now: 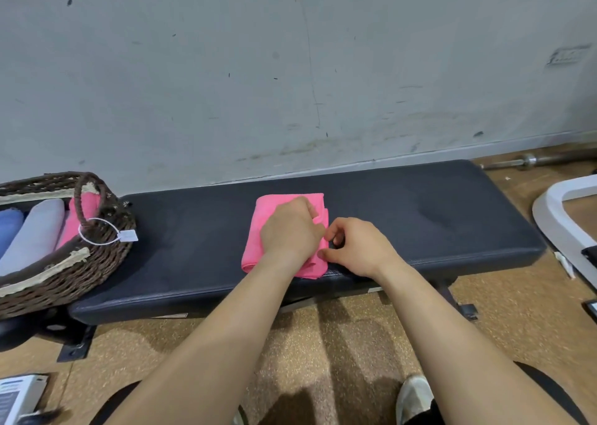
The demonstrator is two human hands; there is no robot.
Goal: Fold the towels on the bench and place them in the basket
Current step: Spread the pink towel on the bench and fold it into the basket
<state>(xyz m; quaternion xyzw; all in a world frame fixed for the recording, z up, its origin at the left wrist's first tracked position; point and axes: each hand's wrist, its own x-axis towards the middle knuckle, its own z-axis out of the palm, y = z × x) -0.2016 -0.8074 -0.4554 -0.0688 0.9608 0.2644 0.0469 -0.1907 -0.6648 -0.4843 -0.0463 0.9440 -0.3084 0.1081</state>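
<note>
A pink towel (265, 230), folded into a small rectangle, lies on the middle of the dark padded bench (420, 218). My left hand (290, 230) rests on top of the towel with fingers curled over its right edge. My right hand (358, 247) sits beside the towel's right edge, thumb and fingers pinching at the cloth there. The wicker basket (97, 256) stands on the bench's left end and holds rolled towels: a blue one (9, 227), a grey one (35, 234) and a pink one (74, 221).
A grey wall runs behind the bench. A barbell (529, 161) lies on the floor at the far right, near a white frame (555, 211). A white box (19, 395) sits at the bottom left. My shoe (413, 395) shows below.
</note>
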